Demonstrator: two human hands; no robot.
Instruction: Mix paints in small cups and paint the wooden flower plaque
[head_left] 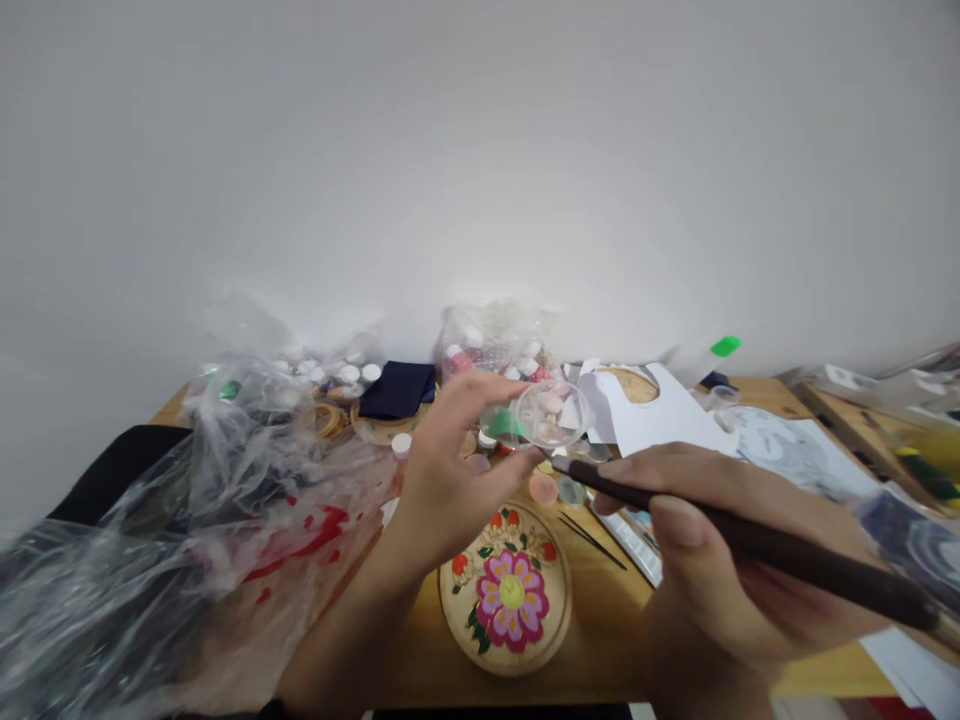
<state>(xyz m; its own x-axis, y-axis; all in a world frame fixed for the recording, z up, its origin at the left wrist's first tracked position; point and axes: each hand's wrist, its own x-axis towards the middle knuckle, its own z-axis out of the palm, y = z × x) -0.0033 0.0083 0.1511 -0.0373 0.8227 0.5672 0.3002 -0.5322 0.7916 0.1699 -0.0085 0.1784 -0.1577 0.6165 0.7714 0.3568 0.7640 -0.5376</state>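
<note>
My left hand [459,470] grips a small clear plastic cup [553,414] on its side, its round mouth turned towards me. Green paint [501,424] shows through the cup's wall. In my right hand [712,550] is a paintbrush [637,495] with a long dark handle, held like a pen. Its tip is close to the lower edge of the cup's mouth; whether they touch I cannot tell. Beneath the hands lies a round wooden disc [512,645] painted with a pink flower, orange-red buds and green leaves.
Thin brushes [594,542] and a white palette [637,545] lie right of the disc. Crumpled, red-stained plastic sheeting [300,540] covers the left side. At the back are bagged paint bottles [499,340], dark blue cloth [397,388] and cut white paper [660,425].
</note>
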